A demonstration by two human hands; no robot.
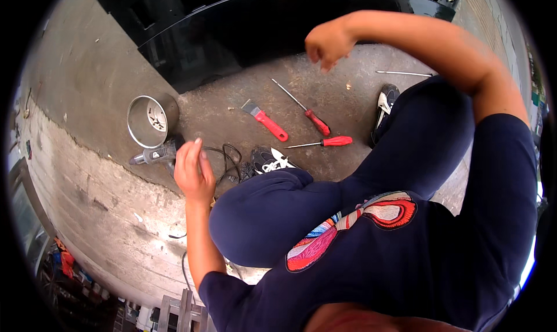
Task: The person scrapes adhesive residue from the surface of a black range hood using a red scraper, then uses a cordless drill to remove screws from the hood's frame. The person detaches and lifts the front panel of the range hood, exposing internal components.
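Note:
My right hand (328,44) is raised in front of the glossy black panel (243,39), fingers curled down; I cannot make out anything in it. My left hand (194,169) is open, fingers bent slightly, beside a grey handheld power tool (152,155) with a black cord. On the concrete between my hands lie a red-handled scraper (268,125) and two red-handled screwdrivers (318,121) (335,141). A metal pot (168,114) holds several small dark pieces. Another long-shafted tool (404,73) lies at the right, its handle hidden by my knee.
My bent legs (267,216) and shoes (386,105) occupy the foreground on a concrete ledge (93,192). Metal frames (32,216) and assorted clutter, including an orange item (65,256), are at the lower left rim.

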